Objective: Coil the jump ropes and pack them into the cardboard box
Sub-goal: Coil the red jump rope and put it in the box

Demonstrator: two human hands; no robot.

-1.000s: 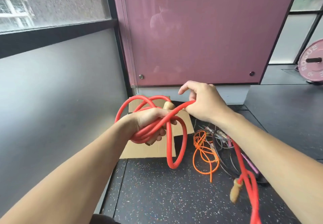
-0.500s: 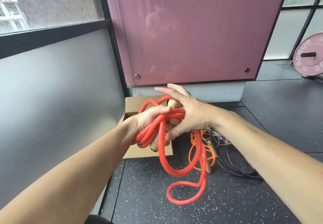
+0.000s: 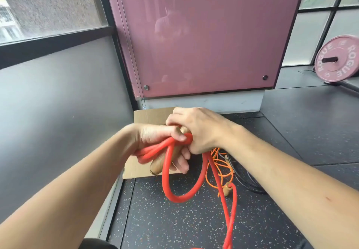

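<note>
Two strands of the red rope [image 3: 165,175] rise from the lower edge over the speckled floor [image 3: 155,221], one ending in a free wooden handle [image 3: 226,189] that hangs just above it. This slack is the length not yet coiled. Above it one finished loop hangs from the hands. The left hand [image 3: 153,136] acts as the anchor: its grip is curled round several gathered turns and the other handle [image 3: 156,166], which keeps the coil from springing apart. The right hand [image 3: 202,132] touches it, its grip closed over the rope at the top of the bundle, apparently laying on a further turn. The rope is thick, smooth, bright red and stiff enough to hold round loops. Directly behind the hands lies the open box [image 3: 144,115], placed close for packing; the red rope is held in front of it, not in it. Right of the box an orange rope [image 3: 220,163] and black cords [image 3: 248,182] lie tangled, uncoiled. Farthest, a pink plate [image 3: 338,62].
</note>
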